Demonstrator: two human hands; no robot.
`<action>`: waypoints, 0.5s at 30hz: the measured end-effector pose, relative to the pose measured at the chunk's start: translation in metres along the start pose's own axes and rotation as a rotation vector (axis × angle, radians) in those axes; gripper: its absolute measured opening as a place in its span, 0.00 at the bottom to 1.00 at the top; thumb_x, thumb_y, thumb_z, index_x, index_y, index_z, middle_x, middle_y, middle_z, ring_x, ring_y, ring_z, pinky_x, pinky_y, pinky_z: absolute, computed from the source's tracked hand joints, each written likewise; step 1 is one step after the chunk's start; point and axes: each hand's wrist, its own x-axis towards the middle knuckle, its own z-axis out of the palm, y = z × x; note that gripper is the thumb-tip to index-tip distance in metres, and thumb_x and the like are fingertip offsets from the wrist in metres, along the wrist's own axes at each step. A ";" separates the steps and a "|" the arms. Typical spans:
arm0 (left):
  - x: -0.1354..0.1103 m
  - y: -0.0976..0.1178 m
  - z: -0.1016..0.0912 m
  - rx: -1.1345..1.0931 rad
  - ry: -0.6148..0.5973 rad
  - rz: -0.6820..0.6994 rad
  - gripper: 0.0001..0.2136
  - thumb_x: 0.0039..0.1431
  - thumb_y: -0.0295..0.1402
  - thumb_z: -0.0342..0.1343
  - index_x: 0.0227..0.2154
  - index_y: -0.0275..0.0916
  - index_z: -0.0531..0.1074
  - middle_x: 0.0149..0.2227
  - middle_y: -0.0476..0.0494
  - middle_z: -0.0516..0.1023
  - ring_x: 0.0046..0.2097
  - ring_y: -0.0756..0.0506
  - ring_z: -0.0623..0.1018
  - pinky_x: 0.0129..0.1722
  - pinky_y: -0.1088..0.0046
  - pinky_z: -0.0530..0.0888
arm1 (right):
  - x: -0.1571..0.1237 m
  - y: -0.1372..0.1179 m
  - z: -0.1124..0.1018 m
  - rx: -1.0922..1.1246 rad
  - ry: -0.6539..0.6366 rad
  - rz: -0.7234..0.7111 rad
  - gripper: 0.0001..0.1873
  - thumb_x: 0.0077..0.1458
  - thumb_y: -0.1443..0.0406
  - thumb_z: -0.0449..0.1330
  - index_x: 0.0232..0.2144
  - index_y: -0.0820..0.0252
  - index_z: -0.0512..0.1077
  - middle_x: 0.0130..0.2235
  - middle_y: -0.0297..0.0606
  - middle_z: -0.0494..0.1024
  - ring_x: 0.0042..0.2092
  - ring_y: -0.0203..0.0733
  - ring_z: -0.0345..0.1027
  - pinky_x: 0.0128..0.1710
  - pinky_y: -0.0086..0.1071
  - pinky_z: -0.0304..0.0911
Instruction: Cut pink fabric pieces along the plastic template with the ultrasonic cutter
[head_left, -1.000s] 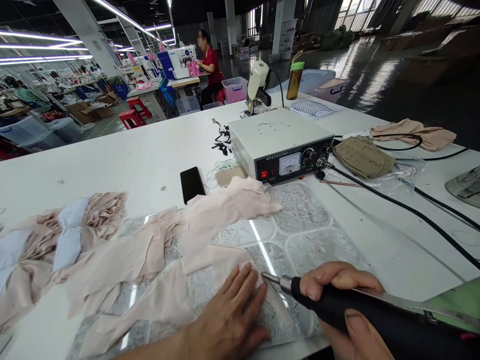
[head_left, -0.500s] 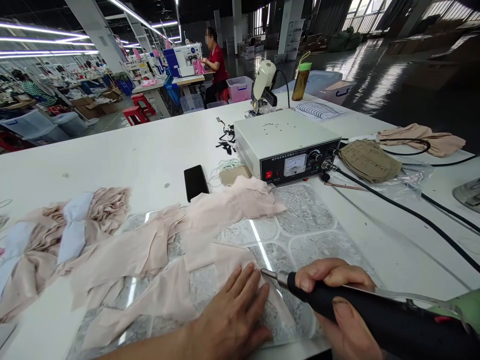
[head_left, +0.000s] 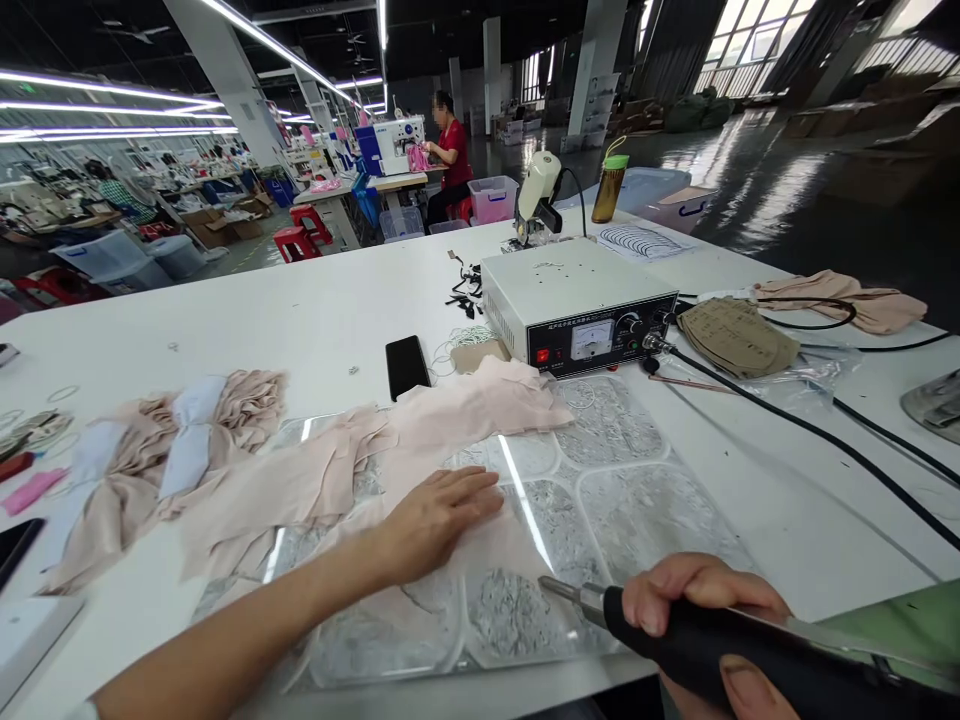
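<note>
My left hand (head_left: 442, 515) lies on a thin pale-pink fabric piece (head_left: 491, 545), its fingers stretched out and pointing right. The piece is spread on a clear-topped, stone-patterned mat (head_left: 630, 520). In my right hand (head_left: 694, 590) is an ultrasonic hand tool (head_left: 757, 640), gripped around its black handle. Its narrow metal tip meets or hovers just over the fabric's lower right edge; I cannot tell which. More pale-pink cut pieces (head_left: 480, 405) lie in a heap beyond my left hand. Others (head_left: 277, 495) overlap to its left, partly hidden by my forearm.
A power box (head_left: 600, 345) with a dial stands behind the mat, its black cable (head_left: 795, 425) running along the right. A phone (head_left: 407, 367) lies left of the box. Banded fabric bundles (head_left: 187, 440) sit at left. Farther back are a bottle (head_left: 609, 190) and a person (head_left: 450, 155) at a sewing machine.
My left hand has moved up and left over the fabric. The tool's tip has shifted slightly down and right, away from my left fingertips. The camera view has also shifted.
</note>
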 end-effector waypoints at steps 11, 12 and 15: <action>0.024 0.012 -0.002 0.205 -0.233 -0.346 0.11 0.63 0.29 0.49 0.26 0.33 0.71 0.24 0.43 0.72 0.27 0.44 0.76 0.27 0.70 0.74 | 0.014 0.019 -0.028 -0.062 0.347 -0.252 0.07 0.45 0.66 0.57 0.31 0.58 0.69 0.30 0.34 0.72 0.28 0.39 0.66 0.30 0.40 0.67; 0.022 0.013 -0.006 0.197 -0.236 -0.317 0.10 0.63 0.30 0.50 0.29 0.34 0.72 0.28 0.42 0.73 0.29 0.44 0.76 0.28 0.71 0.74 | 0.011 0.016 -0.028 -0.030 0.355 -0.208 0.07 0.45 0.65 0.56 0.31 0.58 0.69 0.30 0.34 0.71 0.28 0.39 0.65 0.29 0.40 0.66; 0.015 0.015 -0.012 0.146 -0.264 -0.134 0.09 0.63 0.31 0.53 0.45 0.41 0.71 0.44 0.43 0.73 0.37 0.46 0.77 0.35 0.73 0.74 | 0.001 0.009 -0.027 0.053 0.361 -0.112 0.07 0.44 0.64 0.55 0.29 0.58 0.69 0.28 0.34 0.69 0.26 0.38 0.64 0.26 0.38 0.65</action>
